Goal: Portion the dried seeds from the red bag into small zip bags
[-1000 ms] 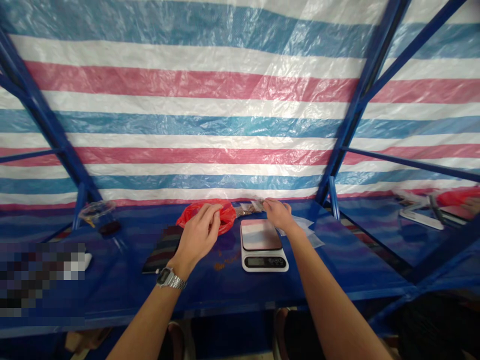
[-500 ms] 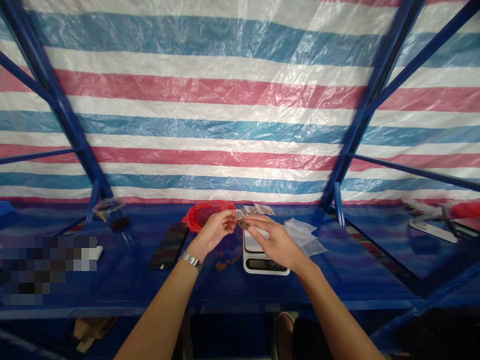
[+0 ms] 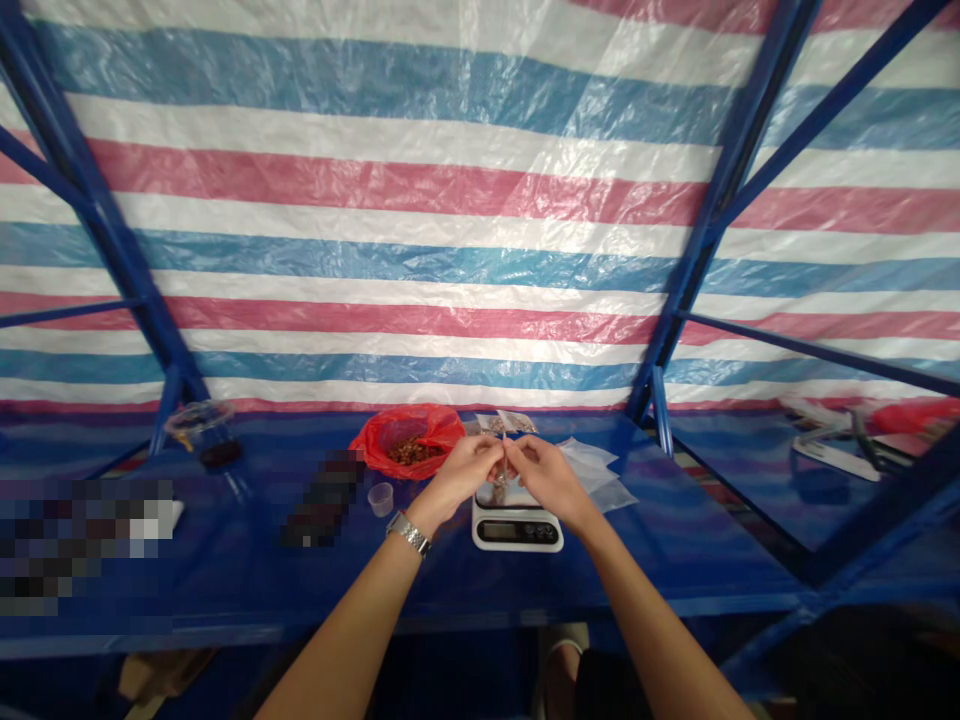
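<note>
Over a white digital scale (image 3: 517, 538), my left hand (image 3: 474, 464) and my right hand (image 3: 543, 474) meet and pinch the top of a small clear plastic bag (image 3: 500, 489). The bag hangs upright between my fingertips with some brown pieces low in it. Whether its bottom touches the scale's plate I cannot tell. Left of my hands lies an open red plastic bag (image 3: 367, 440) with brown pieces (image 3: 411, 452) inside. A small clear cup (image 3: 381, 498) stands in front of it. Behind my hands rest filled small bags (image 3: 517, 422).
Flat clear bags (image 3: 592, 462) lie right of the scale on the blue table (image 3: 637, 560). A blurred dark object (image 3: 322, 500) and a clear container with dark contents (image 3: 214, 440) are to the left. Blue metal posts (image 3: 686, 260) rise at both sides before a striped sheet.
Both hands have come together at the bag's top, which now hangs upright. My right hand has drawn back from over the scale's plate. The clear cup shows now, and the view has shifted slightly.
</note>
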Motion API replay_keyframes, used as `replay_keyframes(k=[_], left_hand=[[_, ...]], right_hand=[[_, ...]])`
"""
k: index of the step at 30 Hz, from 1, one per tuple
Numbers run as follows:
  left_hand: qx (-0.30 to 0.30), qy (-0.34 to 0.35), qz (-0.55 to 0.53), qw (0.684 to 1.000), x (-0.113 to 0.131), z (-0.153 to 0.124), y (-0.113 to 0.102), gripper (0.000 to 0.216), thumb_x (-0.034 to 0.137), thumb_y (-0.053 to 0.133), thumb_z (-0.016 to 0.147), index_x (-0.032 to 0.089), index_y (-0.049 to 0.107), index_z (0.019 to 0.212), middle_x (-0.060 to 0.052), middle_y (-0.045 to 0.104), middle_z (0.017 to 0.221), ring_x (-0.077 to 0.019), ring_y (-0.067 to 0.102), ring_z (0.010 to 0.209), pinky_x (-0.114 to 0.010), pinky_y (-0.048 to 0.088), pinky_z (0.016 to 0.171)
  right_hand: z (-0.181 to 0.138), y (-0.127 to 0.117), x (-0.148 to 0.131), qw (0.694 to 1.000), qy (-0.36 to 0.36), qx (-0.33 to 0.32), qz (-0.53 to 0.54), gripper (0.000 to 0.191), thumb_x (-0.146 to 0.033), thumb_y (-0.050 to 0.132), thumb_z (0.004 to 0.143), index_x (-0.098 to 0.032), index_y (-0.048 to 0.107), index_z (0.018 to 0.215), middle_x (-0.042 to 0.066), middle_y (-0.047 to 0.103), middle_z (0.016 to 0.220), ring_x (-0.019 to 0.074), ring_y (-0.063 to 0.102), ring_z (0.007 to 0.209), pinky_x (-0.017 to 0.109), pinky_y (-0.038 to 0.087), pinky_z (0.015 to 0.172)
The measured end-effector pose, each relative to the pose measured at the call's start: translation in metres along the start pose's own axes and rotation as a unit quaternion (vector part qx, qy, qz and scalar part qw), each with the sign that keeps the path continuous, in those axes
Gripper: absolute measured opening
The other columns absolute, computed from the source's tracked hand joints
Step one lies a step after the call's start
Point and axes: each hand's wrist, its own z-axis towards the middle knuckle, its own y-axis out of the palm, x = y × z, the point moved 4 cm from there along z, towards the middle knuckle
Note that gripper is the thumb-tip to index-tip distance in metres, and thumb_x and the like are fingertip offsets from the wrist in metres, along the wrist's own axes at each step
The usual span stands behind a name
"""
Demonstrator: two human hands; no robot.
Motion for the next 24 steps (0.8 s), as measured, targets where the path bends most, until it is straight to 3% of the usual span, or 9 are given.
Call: replay_keyframes(k=[10,15,19,24], left_hand=[[0.018,0.055,0.078,0.995,0.001,0.007,-0.003,0.032,0.047,0.063,0.084,0.020,0.059,0.070,0.002,0.056,0.061,-0.0127,0.049,0.057,-0.026,0.034,0.057],[-0.014,0.071,0.100,0.992,0.012,0.001,-0.006,0.033,0.049,0.064,0.086,0.020,0.059,0.070,0.002,0.058,0.062,-0.0134,0.051,0.058,-0.026,0.037,0.059],[-0.026,0.077,0.124,0.989,0.014,-0.002,-0.010,0.030,0.041,0.058,0.090,0.019,0.061,0.068,0.001,0.059,0.064,-0.0132,0.050,0.059,-0.026,0.038,0.060],[0.039,0.084,0.153,0.984,0.010,-0.002,-0.019,0.019,0.023,0.057,0.086,0.020,0.057,0.067,0.003,0.056,0.063,-0.0149,0.051,0.062,-0.027,0.038,0.062]], right_hand=[[-0.002,0.001,-0.011,0.998,0.020,-0.038,0.037,0.026,-0.040,0.062,0.085,-0.020,0.063,0.068,0.000,0.065,0.068,0.0140,0.057,0.063,0.026,0.044,0.061],[-0.002,0.007,-0.006,0.998,0.035,-0.044,0.041,0.043,-0.057,0.057,0.091,-0.019,0.067,0.073,0.001,0.066,0.068,0.0131,0.053,0.058,0.025,0.040,0.053],[-0.001,0.010,-0.008,0.997,0.035,-0.052,0.047,0.044,-0.060,0.057,0.091,-0.020,0.065,0.073,0.000,0.064,0.069,0.0127,0.051,0.059,0.025,0.039,0.055],[0.004,0.014,-0.010,0.999,0.009,-0.035,0.039,0.032,-0.047,0.061,0.084,-0.021,0.058,0.065,-0.002,0.060,0.065,0.0145,0.054,0.063,0.027,0.044,0.065]])
